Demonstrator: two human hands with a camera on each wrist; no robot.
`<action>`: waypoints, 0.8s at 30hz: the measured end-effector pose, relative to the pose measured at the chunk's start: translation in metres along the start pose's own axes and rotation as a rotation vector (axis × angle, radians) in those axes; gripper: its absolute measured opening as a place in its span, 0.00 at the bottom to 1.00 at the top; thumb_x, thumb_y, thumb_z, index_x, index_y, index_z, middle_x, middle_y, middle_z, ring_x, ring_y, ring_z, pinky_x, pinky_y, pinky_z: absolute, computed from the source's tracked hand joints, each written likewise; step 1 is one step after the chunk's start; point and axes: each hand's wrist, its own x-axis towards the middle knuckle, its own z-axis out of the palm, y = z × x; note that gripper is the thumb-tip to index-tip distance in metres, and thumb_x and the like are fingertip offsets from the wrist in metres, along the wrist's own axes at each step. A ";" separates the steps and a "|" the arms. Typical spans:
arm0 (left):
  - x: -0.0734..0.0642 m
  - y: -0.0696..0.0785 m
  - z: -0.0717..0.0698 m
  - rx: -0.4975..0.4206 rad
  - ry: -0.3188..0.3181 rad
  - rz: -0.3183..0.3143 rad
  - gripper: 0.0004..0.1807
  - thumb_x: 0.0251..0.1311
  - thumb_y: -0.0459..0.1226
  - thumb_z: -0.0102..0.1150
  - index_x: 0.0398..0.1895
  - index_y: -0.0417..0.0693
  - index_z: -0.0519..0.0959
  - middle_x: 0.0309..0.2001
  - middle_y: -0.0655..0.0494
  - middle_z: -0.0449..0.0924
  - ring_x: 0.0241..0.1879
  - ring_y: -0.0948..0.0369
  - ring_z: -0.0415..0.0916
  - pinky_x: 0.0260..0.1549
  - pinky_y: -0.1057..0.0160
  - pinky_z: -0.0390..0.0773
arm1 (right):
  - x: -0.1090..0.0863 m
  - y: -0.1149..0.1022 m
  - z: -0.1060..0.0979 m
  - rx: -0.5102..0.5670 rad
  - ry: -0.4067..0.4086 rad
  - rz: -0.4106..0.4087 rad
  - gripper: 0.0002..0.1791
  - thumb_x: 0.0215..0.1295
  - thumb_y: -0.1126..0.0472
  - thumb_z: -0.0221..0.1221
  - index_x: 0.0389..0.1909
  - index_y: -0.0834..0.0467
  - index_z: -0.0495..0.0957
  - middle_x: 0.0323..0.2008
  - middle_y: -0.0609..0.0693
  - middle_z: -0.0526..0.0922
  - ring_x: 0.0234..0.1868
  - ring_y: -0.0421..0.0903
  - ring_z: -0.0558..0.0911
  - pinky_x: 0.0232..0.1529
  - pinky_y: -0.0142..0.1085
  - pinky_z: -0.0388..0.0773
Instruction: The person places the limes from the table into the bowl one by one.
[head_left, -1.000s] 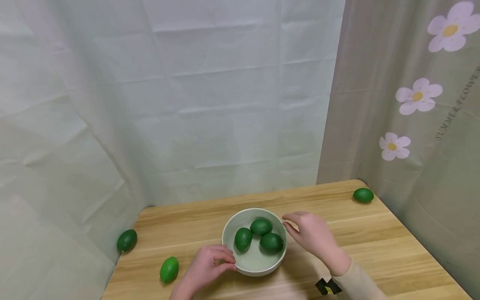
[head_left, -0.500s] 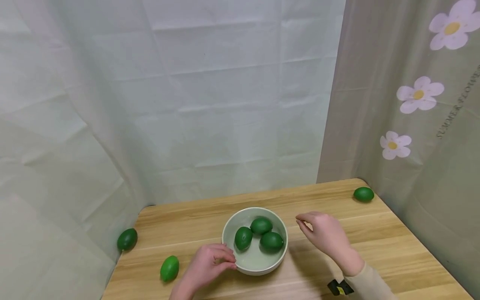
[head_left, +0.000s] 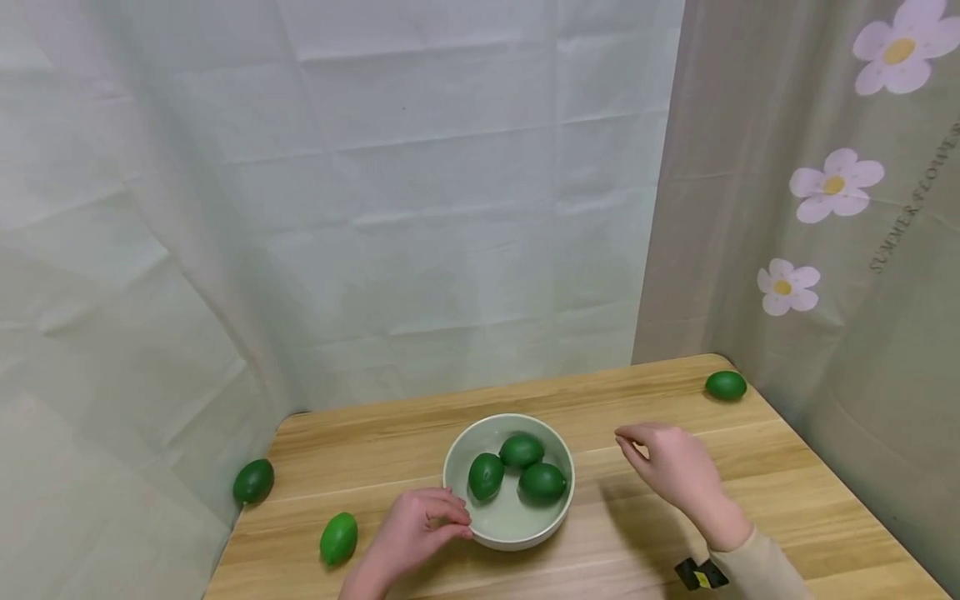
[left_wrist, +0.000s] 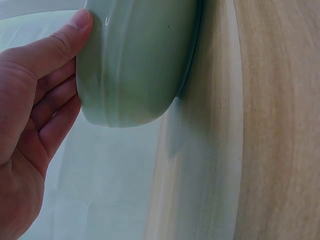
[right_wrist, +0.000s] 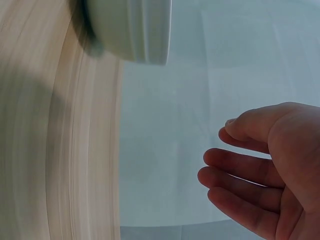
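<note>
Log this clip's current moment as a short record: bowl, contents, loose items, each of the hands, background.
Bowl: pale green bowl, upright on the wooden table
Contents: three green fruits
Loose items: bright green fruit left of the bowl; dark green fruit at the table's left edge; green fruit near the far right corner
Left hand: grips the bowl's rim
Right hand: holds nothing, apart from the bowl
Background: pale cloth, flower prints at right

Wrist views crop bowl [left_wrist: 135,65], top flower [head_left: 898,52] clipped
</note>
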 end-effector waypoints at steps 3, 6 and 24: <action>-0.001 0.000 0.000 -0.001 0.001 0.001 0.04 0.58 0.37 0.80 0.34 0.51 0.93 0.38 0.66 0.90 0.44 0.65 0.87 0.60 0.50 0.85 | -0.001 0.007 -0.001 0.003 0.002 0.013 0.06 0.66 0.64 0.73 0.42 0.52 0.92 0.39 0.48 0.93 0.30 0.44 0.89 0.22 0.35 0.82; -0.001 -0.001 0.000 0.002 0.006 0.016 0.04 0.57 0.37 0.80 0.34 0.51 0.93 0.38 0.65 0.91 0.43 0.65 0.88 0.60 0.50 0.85 | -0.003 0.016 -0.003 0.000 0.004 0.028 0.06 0.66 0.64 0.73 0.42 0.53 0.92 0.38 0.48 0.92 0.29 0.44 0.88 0.21 0.35 0.81; -0.002 -0.004 0.003 -0.007 0.011 0.039 0.04 0.57 0.37 0.80 0.34 0.50 0.92 0.38 0.61 0.91 0.43 0.66 0.88 0.59 0.49 0.86 | -0.016 0.117 -0.008 -0.023 -0.168 0.249 0.10 0.73 0.61 0.66 0.48 0.61 0.90 0.41 0.56 0.91 0.36 0.56 0.89 0.33 0.57 0.87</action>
